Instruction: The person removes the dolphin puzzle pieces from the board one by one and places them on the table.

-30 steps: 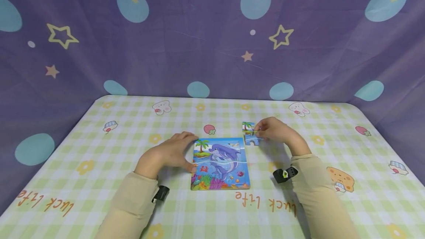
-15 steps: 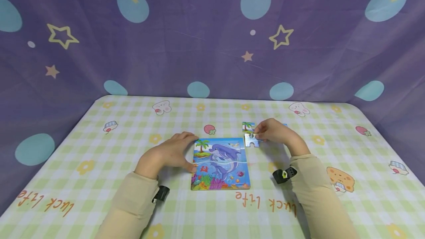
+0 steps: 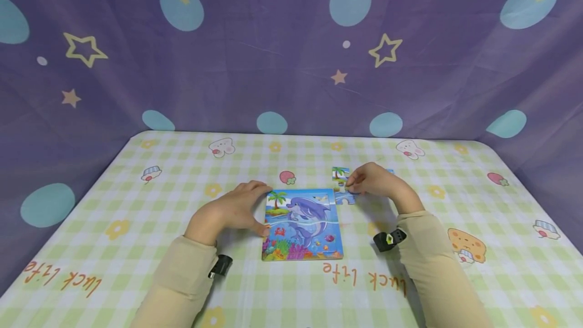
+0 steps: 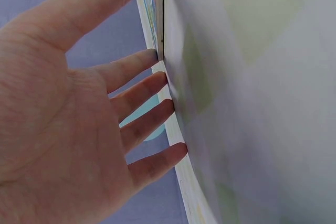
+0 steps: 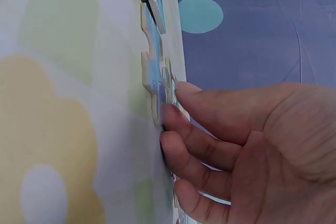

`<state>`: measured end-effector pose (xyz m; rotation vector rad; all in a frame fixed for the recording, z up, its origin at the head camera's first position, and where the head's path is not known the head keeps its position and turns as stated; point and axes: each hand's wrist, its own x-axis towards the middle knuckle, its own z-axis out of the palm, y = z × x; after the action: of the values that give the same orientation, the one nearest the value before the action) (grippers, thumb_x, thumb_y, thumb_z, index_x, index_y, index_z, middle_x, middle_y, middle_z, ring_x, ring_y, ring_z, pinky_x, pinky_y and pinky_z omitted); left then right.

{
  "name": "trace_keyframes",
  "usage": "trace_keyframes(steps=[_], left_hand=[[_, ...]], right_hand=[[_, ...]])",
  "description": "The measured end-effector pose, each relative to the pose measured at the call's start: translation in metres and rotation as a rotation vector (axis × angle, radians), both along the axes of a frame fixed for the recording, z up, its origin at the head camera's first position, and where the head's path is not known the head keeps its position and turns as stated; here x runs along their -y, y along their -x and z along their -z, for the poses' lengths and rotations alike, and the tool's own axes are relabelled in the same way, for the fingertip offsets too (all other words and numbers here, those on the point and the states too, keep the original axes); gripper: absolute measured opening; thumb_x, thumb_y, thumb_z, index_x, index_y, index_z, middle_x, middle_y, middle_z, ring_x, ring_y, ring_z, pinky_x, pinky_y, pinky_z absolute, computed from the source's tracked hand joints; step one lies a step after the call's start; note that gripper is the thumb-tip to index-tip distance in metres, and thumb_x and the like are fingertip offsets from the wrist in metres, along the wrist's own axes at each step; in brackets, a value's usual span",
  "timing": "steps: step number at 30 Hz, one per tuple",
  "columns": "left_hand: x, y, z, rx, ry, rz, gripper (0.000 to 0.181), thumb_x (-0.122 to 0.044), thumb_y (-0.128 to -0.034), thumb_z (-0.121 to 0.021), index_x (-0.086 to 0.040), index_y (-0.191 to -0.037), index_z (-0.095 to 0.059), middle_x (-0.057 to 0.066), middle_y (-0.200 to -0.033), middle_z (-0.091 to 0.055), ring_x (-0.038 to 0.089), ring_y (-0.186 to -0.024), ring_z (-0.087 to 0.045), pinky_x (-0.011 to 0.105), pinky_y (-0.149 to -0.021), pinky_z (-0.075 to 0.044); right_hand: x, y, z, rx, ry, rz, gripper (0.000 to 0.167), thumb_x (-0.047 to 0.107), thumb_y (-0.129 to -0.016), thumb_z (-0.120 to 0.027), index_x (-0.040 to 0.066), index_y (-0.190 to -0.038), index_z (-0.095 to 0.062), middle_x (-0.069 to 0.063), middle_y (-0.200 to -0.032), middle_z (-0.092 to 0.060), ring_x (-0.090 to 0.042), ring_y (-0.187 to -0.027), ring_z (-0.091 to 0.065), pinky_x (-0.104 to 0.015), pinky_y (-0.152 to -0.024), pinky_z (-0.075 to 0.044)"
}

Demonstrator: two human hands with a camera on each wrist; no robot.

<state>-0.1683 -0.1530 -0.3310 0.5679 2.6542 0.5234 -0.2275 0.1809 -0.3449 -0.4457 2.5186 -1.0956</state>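
Since the earlier frame, the blue piece (image 3: 344, 198) has moved a little away from the palm piece (image 3: 340, 171), and it lies now just beside the far right corner of the board (image 3: 301, 226). Of the hands, the right hand (image 3: 377, 180) pinches this piece; the left hand (image 3: 232, 210), its fingers apart, touches the board's left edge on the bench (image 3: 255, 297).

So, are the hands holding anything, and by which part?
The right hand seems to pinch a flat blue jigsaw piece by its right side; the left hand touches the left side of the colourful rectangular dolphin puzzle.
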Motion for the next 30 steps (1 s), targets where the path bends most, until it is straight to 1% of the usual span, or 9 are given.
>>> trace_keyframes(steps=[6, 11, 15, 19, 25, 30], left_hand=[[0.000, 0.000, 0.000, 0.001, 0.005, 0.003, 0.100, -0.041, -0.0736, -0.087, -0.007, -0.152, -0.036, 0.013, -0.155, -0.032, 0.036, -0.143, -0.027, 0.056, -0.113, -0.030], [0.000, 0.001, -0.001, 0.002, 0.002, 0.000, 0.099, -0.041, -0.0734, -0.087, -0.007, -0.152, -0.037, 0.013, -0.155, -0.033, 0.036, -0.143, -0.027, 0.056, -0.113, -0.030], [-0.001, 0.000, -0.001, 0.005, 0.001, -0.002, 0.099, -0.041, -0.0736, -0.087, -0.008, -0.152, -0.037, 0.012, -0.155, -0.033, 0.036, -0.143, -0.027, 0.056, -0.113, -0.030], [-0.001, 0.000, -0.001, 0.006, 0.000, -0.001, 0.100, -0.041, -0.0737, -0.087, -0.008, -0.152, -0.036, 0.013, -0.155, -0.032, 0.036, -0.143, -0.027, 0.057, -0.113, -0.030], [-0.001, 0.000, -0.001, 0.002, -0.002, 0.000, 0.099, -0.041, -0.0731, -0.088, -0.008, -0.152, -0.037, 0.012, -0.155, -0.034, 0.036, -0.143, -0.028, 0.057, -0.112, -0.030], [0.000, 0.000, 0.000, 0.003, -0.002, -0.003, 0.099, -0.041, -0.0734, -0.087, -0.008, -0.152, -0.037, 0.012, -0.155, -0.033, 0.036, -0.143, -0.027, 0.057, -0.112, -0.030]], right_hand=[[-0.004, 0.000, -0.004, 0.002, -0.002, 0.007, 0.019, 0.002, -0.089, -0.068, -0.010, -0.104, -0.067, -0.014, -0.092, -0.071, -0.014, -0.070, -0.059, -0.030, -0.067, -0.052], [-0.002, 0.000, -0.007, -0.037, 0.032, -0.015, 0.020, 0.002, -0.088, -0.069, -0.011, -0.104, -0.067, -0.013, -0.090, -0.070, -0.013, -0.072, -0.059, -0.028, -0.067, -0.051], [0.005, -0.002, -0.010, -0.080, 0.045, -0.041, 0.020, 0.003, -0.088, -0.070, -0.009, -0.103, -0.068, -0.012, -0.091, -0.069, -0.014, -0.078, -0.058, -0.027, -0.068, -0.050], [0.015, -0.005, -0.012, -0.110, 0.037, -0.071, 0.019, 0.003, -0.088, -0.071, -0.009, -0.103, -0.068, -0.014, -0.091, -0.069, -0.017, -0.080, -0.060, -0.029, -0.069, -0.050], [0.030, -0.011, -0.016, -0.122, -0.001, -0.103, 0.017, 0.007, -0.091, -0.070, -0.005, -0.103, -0.069, -0.012, -0.096, -0.069, -0.024, -0.090, -0.063, -0.033, -0.076, -0.052], [0.041, -0.017, -0.018, -0.123, -0.007, -0.134, 0.015, 0.006, -0.092, -0.069, -0.004, -0.103, -0.070, -0.010, -0.096, -0.070, -0.025, -0.093, -0.063, -0.037, -0.079, -0.053]])
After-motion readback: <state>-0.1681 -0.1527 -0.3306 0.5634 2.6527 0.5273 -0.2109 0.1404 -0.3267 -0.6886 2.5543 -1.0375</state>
